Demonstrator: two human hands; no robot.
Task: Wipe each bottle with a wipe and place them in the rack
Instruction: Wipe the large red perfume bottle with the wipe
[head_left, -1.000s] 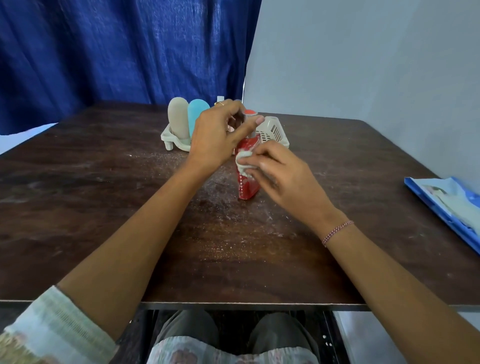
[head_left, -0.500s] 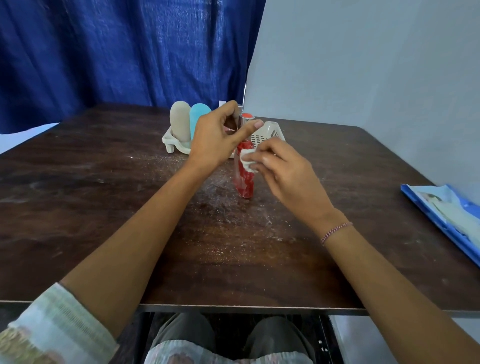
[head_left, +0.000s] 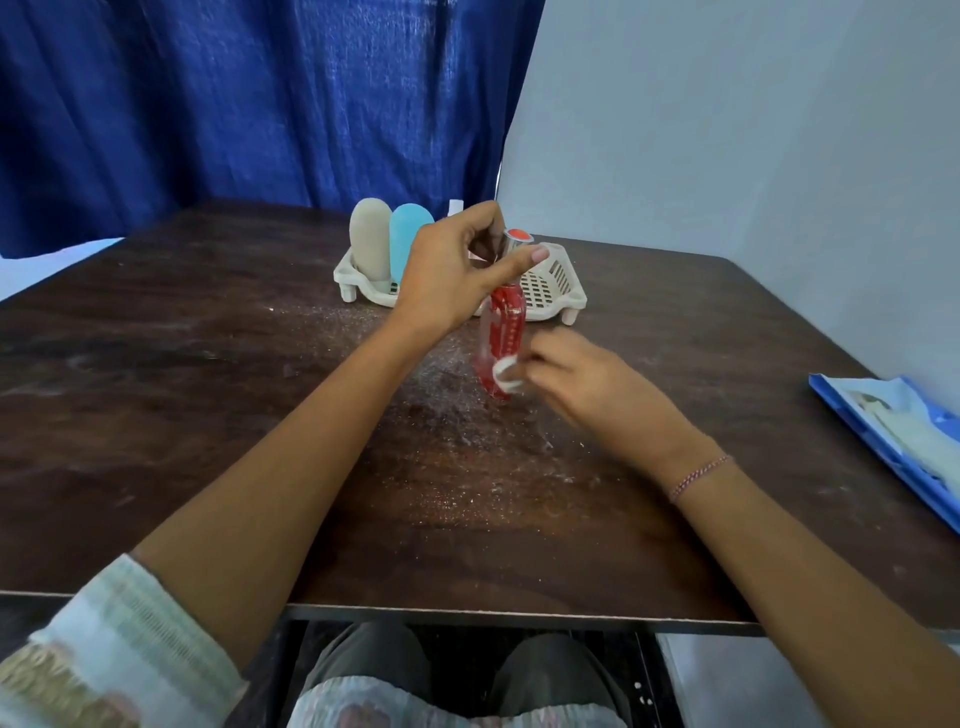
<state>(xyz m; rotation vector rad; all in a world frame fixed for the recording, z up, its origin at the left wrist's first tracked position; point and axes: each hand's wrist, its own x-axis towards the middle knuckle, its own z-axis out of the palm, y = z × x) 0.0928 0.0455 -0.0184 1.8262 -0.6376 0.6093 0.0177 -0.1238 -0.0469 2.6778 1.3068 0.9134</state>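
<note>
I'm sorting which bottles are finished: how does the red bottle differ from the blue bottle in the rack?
The red bottle is out of the rack, pinched at its top by the left hand; the blue bottle stands in the rack untouched. The red bottle is clear with red inside and a red cap; the blue bottle looks opaque, its top rounded. The right hand presses a wipe to the red bottle. Both are upright.

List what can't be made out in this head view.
- Right hand and wipe: motion-blurred, so the grip is unclear.
- Red bottle: neck hidden by the left hand; label unreadable.
- Rack: middle hidden behind that hand.
- Blue packet: cut off by the right edge.
- Beige bottle and blue bottle: bases hidden by the rack's rim.
</note>
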